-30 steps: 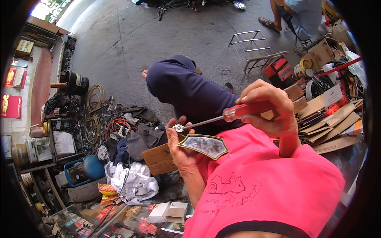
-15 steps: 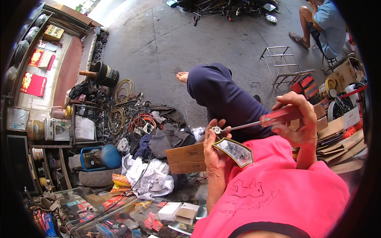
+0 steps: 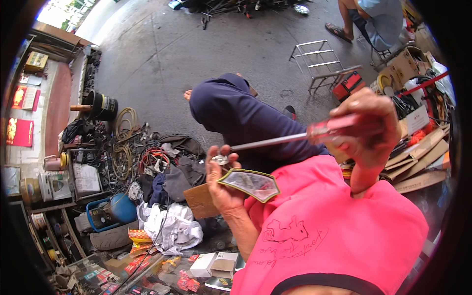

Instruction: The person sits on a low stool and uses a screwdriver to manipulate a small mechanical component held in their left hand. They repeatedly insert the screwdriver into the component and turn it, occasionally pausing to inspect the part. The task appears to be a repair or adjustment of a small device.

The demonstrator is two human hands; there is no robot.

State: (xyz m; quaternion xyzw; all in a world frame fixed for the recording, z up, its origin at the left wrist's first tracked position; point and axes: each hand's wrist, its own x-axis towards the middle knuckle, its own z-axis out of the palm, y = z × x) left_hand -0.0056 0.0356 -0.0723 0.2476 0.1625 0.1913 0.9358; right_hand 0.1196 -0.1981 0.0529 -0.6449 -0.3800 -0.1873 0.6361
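Observation:
A small angular mirror (image 3: 250, 185) with a yellow-green rim lies in my left hand (image 3: 225, 195), its glass turned up toward me. The fingers curl round its mount, where a small silver metal fitting (image 3: 221, 160) shows between them. My right hand (image 3: 377, 130), partly blurred, is wrapped round the red handle of a screwdriver (image 3: 275, 141). The long shaft points left, and its tip is close to the left fingertips, just above the fitting. Whether the tip touches anything I cannot tell. Both hands are above my lap, in front of my pink top.
A brown board (image 3: 200, 200) lies beyond my left wrist. Rags (image 3: 172, 228), cables (image 3: 125, 162) and a blue compressor tank (image 3: 120, 210) crowd the left. A metal-frame stool (image 3: 319, 59) stands ahead right; another person (image 3: 381, 22) sits behind it. Flattened cardboard (image 3: 423, 157) is piled at right.
The screwdriver tip has come away from the metal fitting, up toward the left fingertips. The view has shifted, so the surroundings and both hands appear displaced. Both hands keep their holds.

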